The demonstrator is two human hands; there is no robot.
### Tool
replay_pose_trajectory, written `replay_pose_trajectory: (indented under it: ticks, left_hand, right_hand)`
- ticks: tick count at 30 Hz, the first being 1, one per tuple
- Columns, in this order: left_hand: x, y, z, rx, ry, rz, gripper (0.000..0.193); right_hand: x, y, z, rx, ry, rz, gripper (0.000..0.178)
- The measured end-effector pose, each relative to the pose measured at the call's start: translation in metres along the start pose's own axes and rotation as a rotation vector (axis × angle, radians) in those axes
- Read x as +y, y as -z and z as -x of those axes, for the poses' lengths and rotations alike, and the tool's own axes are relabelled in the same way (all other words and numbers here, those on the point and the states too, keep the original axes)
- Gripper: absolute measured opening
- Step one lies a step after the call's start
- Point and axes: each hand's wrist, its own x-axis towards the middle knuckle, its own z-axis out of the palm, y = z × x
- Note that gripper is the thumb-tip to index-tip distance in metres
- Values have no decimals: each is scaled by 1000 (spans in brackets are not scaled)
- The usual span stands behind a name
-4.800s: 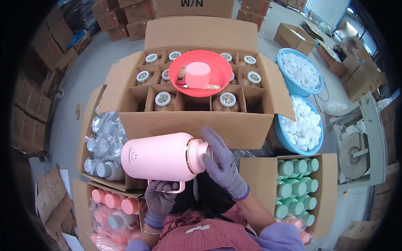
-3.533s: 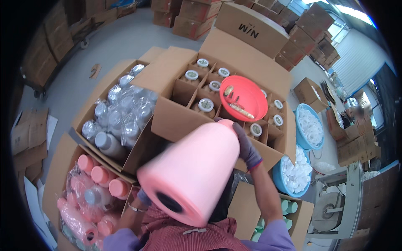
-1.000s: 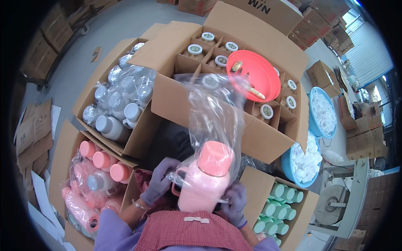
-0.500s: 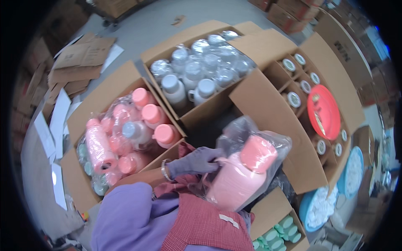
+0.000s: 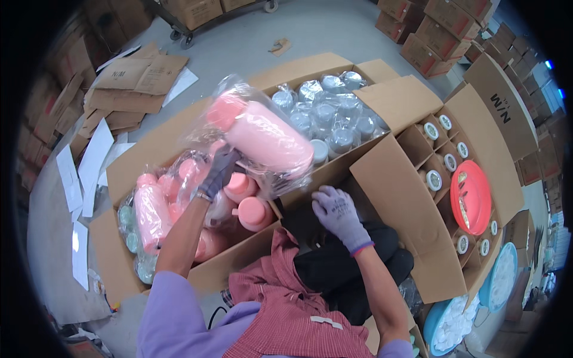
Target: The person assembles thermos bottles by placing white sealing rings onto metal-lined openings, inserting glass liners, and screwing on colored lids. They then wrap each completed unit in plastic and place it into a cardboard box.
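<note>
My left hand [image 5: 221,173], in a grey glove, is closed on the handle side of a pink thermos jug [image 5: 268,138] with a pink lid, wrapped in a clear plastic bag. The jug is tilted above the left carton [image 5: 128,170], which holds pink jugs [image 5: 253,213], some of them bagged. Over my lap, my right hand [image 5: 339,216], gloved too, is empty with its fingers loosely bent and a little apart. Beside the lifted jug stands a carton [image 5: 382,102] of bagged jugs with grey-blue lids [image 5: 325,113].
At the right, a divided carton [image 5: 391,191] holds white-rimmed cylinders, with a red dish [image 5: 470,197] on top. Blue tubs [image 5: 439,325] of white pieces stand lower right. Flattened cardboard [image 5: 128,77] lies far left; a loaded cart [image 5: 200,13] and stacked boxes [image 5: 439,37] stand behind.
The bagged pink jug has gone from above my lap to over the left carton, up and to the left, in my left hand. My right hand has come into sight, empty.
</note>
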Motion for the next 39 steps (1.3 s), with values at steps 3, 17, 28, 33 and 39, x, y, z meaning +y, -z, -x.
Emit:
replay_pose_trajectory:
  ticks: [3,17,28,33,39]
  left_hand:
    - [-24,9,-65,-180,-407,-703,27]
    - [-54,-3,-191,-315,-40,-1359,44]
    - [56,-57,-102,-19,-183,-1405,83]
    - [188,-81,22,47,-519,-998,81]
    - [113,-127,118,-288,11,118,77]
  right_hand:
    - [1,3,22,-22,-2,-88,30]
    - [-3,41,67,19,-87,218,30]
    - [5,55,30,125,-364,-404,37]
    - [14,54,-24,366,-713,-1049,67]
    - [67,96,30,783,-355,-1646,80]
